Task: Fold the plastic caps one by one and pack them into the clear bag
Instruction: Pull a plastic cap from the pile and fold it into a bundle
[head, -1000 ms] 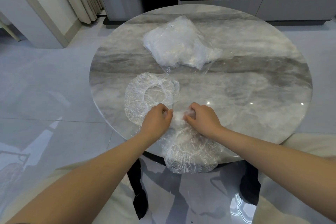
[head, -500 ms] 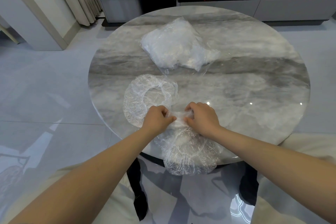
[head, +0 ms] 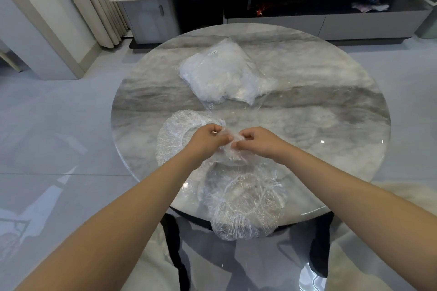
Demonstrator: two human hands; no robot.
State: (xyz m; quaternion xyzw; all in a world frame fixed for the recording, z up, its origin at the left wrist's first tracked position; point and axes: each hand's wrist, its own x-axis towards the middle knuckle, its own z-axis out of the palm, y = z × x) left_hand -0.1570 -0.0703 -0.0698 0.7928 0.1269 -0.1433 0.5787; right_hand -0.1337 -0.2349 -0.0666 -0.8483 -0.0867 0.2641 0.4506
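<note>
A round marble table (head: 331, 106) holds everything; well beyond the hands lies the clear bag (head: 220, 75), already bulging with white folded caps, so much of the packing looks done. Left hand (head: 204, 140) and right hand (head: 257, 143), fingers curled, pinch one crumpled cap (head: 233, 152) between them — mid-fold; two loose caps remain: one (head: 172, 134) just left of the left hand, another (head: 243, 205) below the hands, overhanging the edge.

Even, soft daylight; glare spots on the glossy table (head: 331, 144); wide-angle bending, blurred corners

Glossy marble table (head: 307, 92), crinkled clear plastic caps (head: 243, 208)
</note>
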